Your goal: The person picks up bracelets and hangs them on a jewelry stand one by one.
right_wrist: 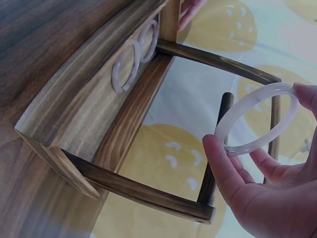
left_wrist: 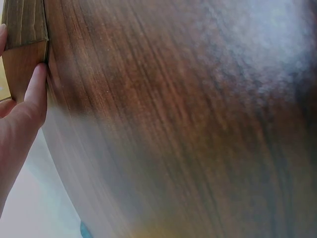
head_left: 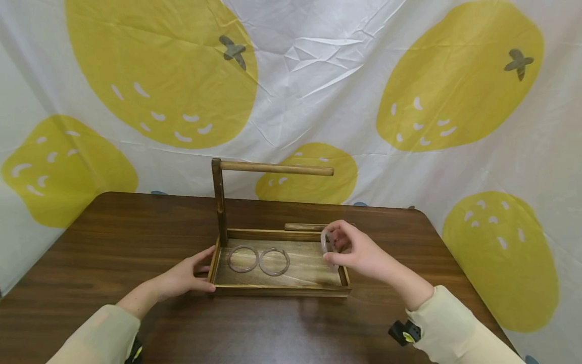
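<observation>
My right hand [head_left: 356,250] pinches a pale, translucent bangle [right_wrist: 242,106] between thumb and fingertips, over the right end of a wooden tray [head_left: 282,291]. In the right wrist view the bangle is tilted and its middle shows through. Two more bangles, a left one [head_left: 229,259] and a right one [head_left: 288,261], lie flat side by side on the tray floor. My left hand [head_left: 179,278] touches the tray's left end with fingers spread, its thumb at the front corner. Only part of that hand shows in the left wrist view.
At the tray's back left corner rises a wooden post [head_left: 219,202], carrying a long horizontal bar [head_left: 277,168]. A lower bar [head_left: 306,227] runs behind the tray's right half. Everything stands on a dark wooden table [head_left: 136,227], backed by a lemon-patterned cloth [head_left: 313,111].
</observation>
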A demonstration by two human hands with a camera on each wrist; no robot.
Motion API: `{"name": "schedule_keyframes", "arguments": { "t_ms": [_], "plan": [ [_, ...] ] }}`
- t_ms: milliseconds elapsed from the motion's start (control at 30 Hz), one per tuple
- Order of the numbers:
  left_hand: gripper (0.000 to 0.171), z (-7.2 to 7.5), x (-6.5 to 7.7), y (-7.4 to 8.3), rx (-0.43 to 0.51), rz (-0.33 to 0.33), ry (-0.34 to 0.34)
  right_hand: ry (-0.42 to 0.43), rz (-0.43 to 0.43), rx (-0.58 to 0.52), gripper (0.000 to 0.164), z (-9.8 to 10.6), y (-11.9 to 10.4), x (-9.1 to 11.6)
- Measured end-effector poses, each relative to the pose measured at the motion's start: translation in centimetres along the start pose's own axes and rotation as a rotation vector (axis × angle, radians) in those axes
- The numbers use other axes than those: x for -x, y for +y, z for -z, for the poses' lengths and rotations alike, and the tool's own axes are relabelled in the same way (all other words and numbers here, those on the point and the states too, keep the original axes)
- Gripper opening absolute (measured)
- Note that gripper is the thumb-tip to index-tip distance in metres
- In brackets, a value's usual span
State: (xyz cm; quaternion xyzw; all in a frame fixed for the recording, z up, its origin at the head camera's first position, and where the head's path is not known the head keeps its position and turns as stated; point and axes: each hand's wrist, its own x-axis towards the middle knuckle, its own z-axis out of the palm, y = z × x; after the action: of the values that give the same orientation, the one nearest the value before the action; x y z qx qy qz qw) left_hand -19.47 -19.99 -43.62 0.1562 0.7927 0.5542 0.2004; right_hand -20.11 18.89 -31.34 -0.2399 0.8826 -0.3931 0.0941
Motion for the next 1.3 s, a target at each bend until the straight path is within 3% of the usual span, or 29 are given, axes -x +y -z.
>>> {"name": "schedule_keyframes", "arguments": {
  "t_ms": [1300],
  "plan": [
    [0.105,0.0,0.0,0.2,0.024,0.01,-0.018,0.133,-0.033,-0.015,0.049,3.6,-0.8,-1.7]
  ]
}}
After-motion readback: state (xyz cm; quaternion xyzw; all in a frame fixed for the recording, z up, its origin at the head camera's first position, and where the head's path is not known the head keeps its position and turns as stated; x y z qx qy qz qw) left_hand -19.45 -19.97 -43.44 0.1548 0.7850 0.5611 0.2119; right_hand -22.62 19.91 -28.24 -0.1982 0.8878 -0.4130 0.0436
